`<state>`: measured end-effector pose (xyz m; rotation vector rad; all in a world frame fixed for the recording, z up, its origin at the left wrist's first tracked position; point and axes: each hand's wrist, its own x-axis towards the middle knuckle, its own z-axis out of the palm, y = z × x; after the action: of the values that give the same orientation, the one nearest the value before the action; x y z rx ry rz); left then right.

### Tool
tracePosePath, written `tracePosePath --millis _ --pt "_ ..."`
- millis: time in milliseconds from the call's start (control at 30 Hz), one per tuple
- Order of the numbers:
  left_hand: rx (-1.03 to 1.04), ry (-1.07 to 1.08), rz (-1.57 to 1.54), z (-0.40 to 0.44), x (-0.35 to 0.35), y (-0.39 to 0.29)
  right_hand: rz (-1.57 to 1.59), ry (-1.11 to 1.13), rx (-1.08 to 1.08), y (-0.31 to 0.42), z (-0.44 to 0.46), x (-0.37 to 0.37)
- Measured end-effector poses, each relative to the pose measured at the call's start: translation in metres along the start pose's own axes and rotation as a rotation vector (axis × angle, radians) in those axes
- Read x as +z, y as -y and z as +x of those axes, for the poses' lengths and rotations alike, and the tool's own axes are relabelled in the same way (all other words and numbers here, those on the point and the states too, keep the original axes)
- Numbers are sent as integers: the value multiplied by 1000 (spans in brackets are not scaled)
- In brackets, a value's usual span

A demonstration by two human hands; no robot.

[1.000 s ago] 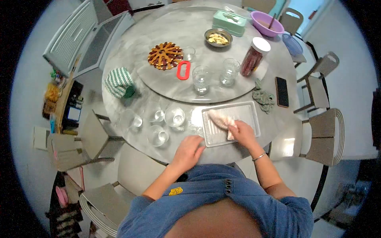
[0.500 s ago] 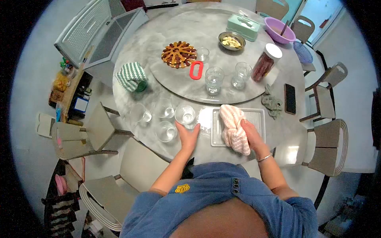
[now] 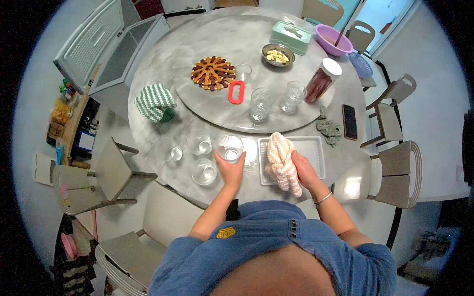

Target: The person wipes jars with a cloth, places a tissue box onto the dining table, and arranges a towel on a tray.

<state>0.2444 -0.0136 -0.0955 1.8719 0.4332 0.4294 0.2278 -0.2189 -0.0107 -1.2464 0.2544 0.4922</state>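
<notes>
My left hand has its thumb and fingers around the lower side of a clear ribbed glass near the table's front edge. Just left of it stand several more clear glasses, among them a front one and a back one. My right hand grips a bunched pink-and-white striped cloth. That cloth hangs over the left part of a white tray and hides some of it. Whether it touches the tray, I cannot tell.
On the raised round turntable are a patterned trivet, a red handle-shaped piece, several glasses, a bowl and a lidded jar. A green striped cloth, a grey cloth and a phone lie around it.
My left fingers have closed in around the ribbed glass, which sits slightly farther from its neighbours. The pink cloth has turned a little in my right hand. The whole view has shifted slightly.
</notes>
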Motion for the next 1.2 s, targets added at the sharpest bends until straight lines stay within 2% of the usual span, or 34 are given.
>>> tracePosePath --millis 67,133,167,200,233,267,333,367,400,467,500,533,600,667,700,733,800,867,1133,1200 --pt "54 4 32 -3 -9 -14 -31 6 -26 11 -6 6" --pt "137 375 61 -4 -25 -38 -502 5 -329 25 -16 17" --pt "270 423 120 -6 -31 -51 -503 5 -331 36 -21 25" --pt "272 423 119 -6 -34 -58 -876 15 -634 49 -25 34" --pt "335 531 104 -5 -36 -64 -1249 23 -939 55 -26 39" --pt "401 639 89 -4 -38 -71 -1249 18 -943 51 -26 40" --pt "378 672 97 -4 -50 -94 -970 98 -789 41 -27 40" --pt "349 703 104 -4 -56 -106 -600 -25 -364 43 -35 43" --pt "317 734 110 -3 -59 -112 -602 -29 -369 41 -32 37" --pt "358 737 90 -2 -59 -89 282 54 -250 39 -20 19" --pt "303 735 37 -3 -60 -78 414 147 -231 43 -22 15" --pt "247 732 -14 -4 -60 -68 414 146 -232 43 -24 12" --pt "197 699 -27 -10 -57 -50 671 141 -147 41 -28 5" --pt "189 487 -58 -15 -44 -17 694 120 -125 40 -34 6" --pt "180 457 -123 -13 -36 0 728 101 -108 37 -36 4" --pt "177 460 -124 -14 -34 -2 763 82 -91 32 -38 2" --pt "208 337 -101 -12 -30 -7 768 60 -80 23 -37 -2" --pt "166 315 -79 -10 -28 -9 773 40 -74 16 -34 -6" --pt "254 209 -16 1 -18 12 827 6 47 -9 -21 -28" --pt "232 237 -33 2 -19 11 838 19 43 -16 -15 -36"
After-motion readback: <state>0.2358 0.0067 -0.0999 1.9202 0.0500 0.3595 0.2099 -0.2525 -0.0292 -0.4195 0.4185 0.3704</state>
